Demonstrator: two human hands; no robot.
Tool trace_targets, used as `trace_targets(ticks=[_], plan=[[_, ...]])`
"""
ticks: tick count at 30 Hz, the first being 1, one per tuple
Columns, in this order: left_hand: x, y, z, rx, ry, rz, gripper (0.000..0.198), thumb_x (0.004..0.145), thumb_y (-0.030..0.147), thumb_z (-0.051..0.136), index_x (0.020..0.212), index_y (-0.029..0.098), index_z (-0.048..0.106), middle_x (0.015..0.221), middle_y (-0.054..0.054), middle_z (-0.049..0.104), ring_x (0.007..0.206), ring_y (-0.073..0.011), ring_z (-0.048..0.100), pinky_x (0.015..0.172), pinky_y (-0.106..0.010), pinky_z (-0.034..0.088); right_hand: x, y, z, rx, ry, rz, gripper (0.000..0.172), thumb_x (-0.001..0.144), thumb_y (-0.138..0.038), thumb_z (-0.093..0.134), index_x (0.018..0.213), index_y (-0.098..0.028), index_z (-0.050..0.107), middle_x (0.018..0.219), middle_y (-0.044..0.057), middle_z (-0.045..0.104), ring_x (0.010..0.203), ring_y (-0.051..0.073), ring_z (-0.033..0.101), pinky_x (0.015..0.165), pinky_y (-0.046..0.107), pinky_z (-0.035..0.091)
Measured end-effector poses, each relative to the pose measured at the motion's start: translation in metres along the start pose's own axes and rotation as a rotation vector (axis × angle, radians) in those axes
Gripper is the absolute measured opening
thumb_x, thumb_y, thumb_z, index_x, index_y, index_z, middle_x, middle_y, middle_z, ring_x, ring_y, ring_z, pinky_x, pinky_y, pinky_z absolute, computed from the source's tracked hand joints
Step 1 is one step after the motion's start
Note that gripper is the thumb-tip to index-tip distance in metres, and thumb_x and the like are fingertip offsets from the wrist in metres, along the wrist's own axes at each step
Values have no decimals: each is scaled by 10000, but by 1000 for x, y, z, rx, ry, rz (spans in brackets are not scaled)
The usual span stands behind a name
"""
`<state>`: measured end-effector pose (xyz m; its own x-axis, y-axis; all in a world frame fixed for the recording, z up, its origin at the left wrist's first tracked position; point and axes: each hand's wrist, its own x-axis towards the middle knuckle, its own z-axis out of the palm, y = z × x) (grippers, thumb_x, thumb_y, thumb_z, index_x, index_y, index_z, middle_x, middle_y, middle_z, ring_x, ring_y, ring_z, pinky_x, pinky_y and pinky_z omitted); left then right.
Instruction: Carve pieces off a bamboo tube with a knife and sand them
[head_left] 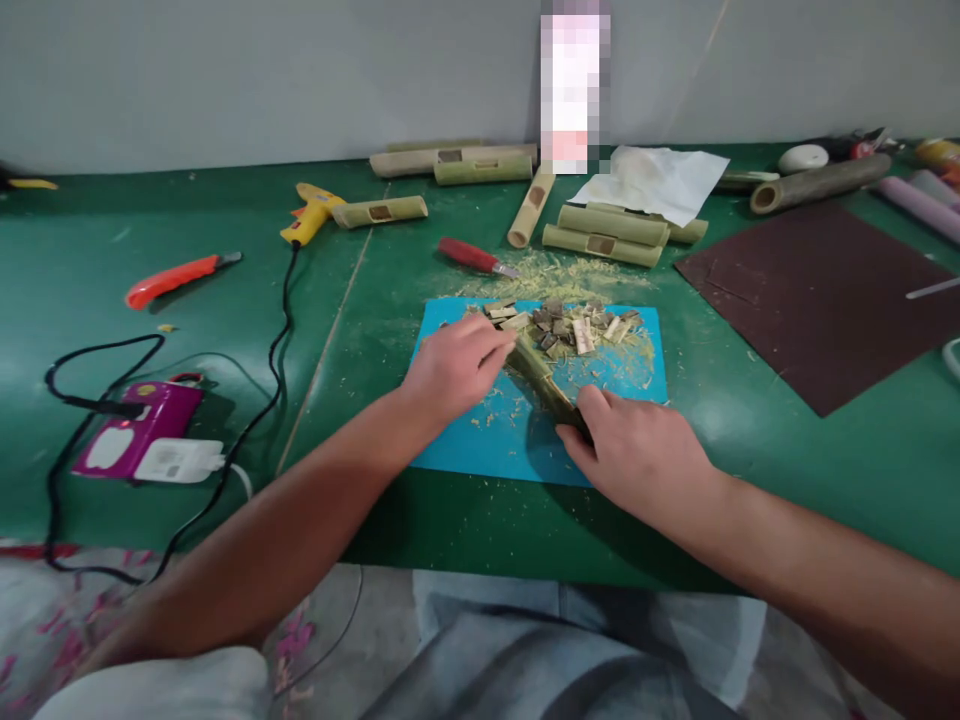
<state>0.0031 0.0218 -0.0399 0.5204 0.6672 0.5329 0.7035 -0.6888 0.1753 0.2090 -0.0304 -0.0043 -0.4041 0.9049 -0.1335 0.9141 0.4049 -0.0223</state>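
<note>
A green bamboo tube [541, 376] slants between my two hands over a blue sheet [487, 445]. At its far end, the fingers of my left hand [454, 366] are closed around it. My right hand [643, 448] grips the near end, with the thumb and fingers wrapped over it and hiding that end. Small cut bamboo chips [556, 325] and fine shavings lie heaped on the far part of the sheet. Just beyond the sheet rests a craft knife with a red handle [469, 254], its blade among pale shavings.
Several bamboo tubes with cut windows [604, 246] lie toward the wall. A yellow glue gun [311, 212] trails a black cord to a purple power strip [146, 425]. An orange cutter [176, 280] lies left; a brown sheet [817, 300] and white tissue [649, 182] lie right.
</note>
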Motion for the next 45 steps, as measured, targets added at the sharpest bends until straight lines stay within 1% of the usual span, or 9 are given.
trace_targets(ticks=[4,8,11,15,19,22,26,30,45], plan=[[-2,1,3,-45,-110,97,343,1039,280,399,964,157,710,736,-36,621,674,-133,586,605,-240,467,0,0,-1,13,-34,7,217,961,-332,469,957,-154,593,795,92,724,625,200,653,501,324,143],[-1,0,3,-12,9,55,317,1029,259,436,924,127,704,778,-52,640,709,-136,609,638,-243,485,1,-1,-1,15,-28,24,225,964,-343,465,950,-155,588,791,92,721,643,206,661,502,321,144],[1,0,2,-42,-126,83,336,1042,283,408,954,153,704,752,-34,629,680,-123,594,607,-227,468,0,-1,-1,13,-29,11,217,957,-346,475,944,-158,583,782,87,719,638,210,667,500,321,129],[3,-1,2,4,8,9,373,1041,288,407,859,133,694,722,-48,615,693,-146,585,630,-258,475,1,0,0,7,-3,7,223,962,-346,461,933,-159,579,777,88,715,642,212,676,500,321,121],[1,-2,4,-66,-81,100,364,1041,286,394,888,158,698,753,-42,626,683,-133,587,624,-247,474,1,-1,0,13,-26,8,219,959,-343,469,941,-157,585,779,88,716,639,214,674,500,320,126],[0,0,4,-36,7,-2,328,1028,283,434,905,139,702,762,-52,630,723,-147,606,659,-261,491,0,-1,0,13,-13,11,230,963,-345,461,944,-157,593,787,93,718,642,210,669,504,323,132],[-1,3,3,-93,-140,45,332,1028,282,438,874,158,705,753,-43,631,688,-135,602,636,-244,486,1,-1,-1,19,-38,10,231,964,-341,466,959,-153,600,786,91,723,634,209,662,504,320,139],[0,-6,3,-75,-4,-37,266,1008,249,491,930,132,717,800,-57,669,747,-145,640,696,-259,524,2,-2,-1,14,-21,23,253,974,-350,449,963,-146,599,805,101,728,639,209,670,498,321,132],[0,-10,2,-15,32,-9,279,1000,252,502,906,111,723,771,-74,671,709,-160,644,648,-266,516,0,1,0,11,11,1,237,962,-350,469,934,-155,600,759,85,718,614,212,664,497,321,115]])
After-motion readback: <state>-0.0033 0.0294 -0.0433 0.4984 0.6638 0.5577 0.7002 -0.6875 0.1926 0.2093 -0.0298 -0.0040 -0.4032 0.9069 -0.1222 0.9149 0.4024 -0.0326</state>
